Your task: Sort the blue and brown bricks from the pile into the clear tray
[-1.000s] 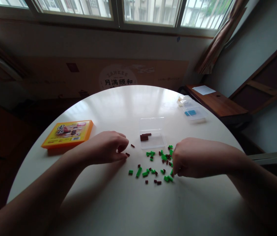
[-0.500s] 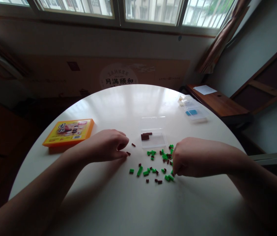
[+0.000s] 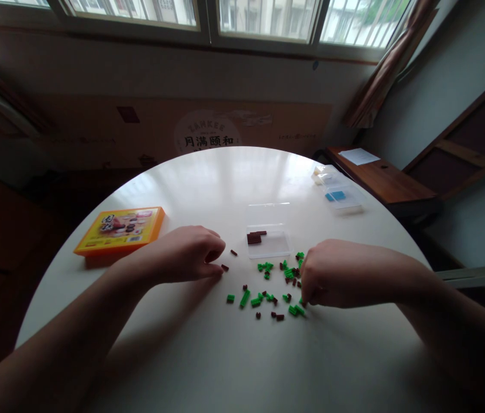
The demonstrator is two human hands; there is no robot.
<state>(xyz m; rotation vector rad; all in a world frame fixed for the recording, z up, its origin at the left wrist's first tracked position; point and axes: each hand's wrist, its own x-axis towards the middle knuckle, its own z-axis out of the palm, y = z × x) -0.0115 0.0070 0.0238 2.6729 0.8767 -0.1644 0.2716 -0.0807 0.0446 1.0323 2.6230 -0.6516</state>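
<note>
My left hand (image 3: 193,252) rests low over the white table with its fingers loosely curled and a gap between thumb and forefinger. No piece shows in it. A small brown brick (image 3: 225,267) lies at the tip of its thumb, and another brown brick (image 3: 234,252) lies just beyond. My right hand (image 3: 326,272) is closed, fingertips pointing down at the right edge of scattered green bricks (image 3: 245,298) and brown bricks (image 3: 280,317). Bits of green and brown show at those fingertips; whatever is pinched there is mostly hidden by the hand.
An open clear plastic box (image 3: 277,248) with brown bricks (image 3: 254,238) inside stands beyond the scatter. Another clear box (image 3: 349,201) with blue pieces (image 3: 335,196) is at the back right. An orange-yellow box (image 3: 122,229) lies at left on the round table (image 3: 208,367).
Almost nothing differs. Both hands keep their places, and the view has shifted very slightly.
</note>
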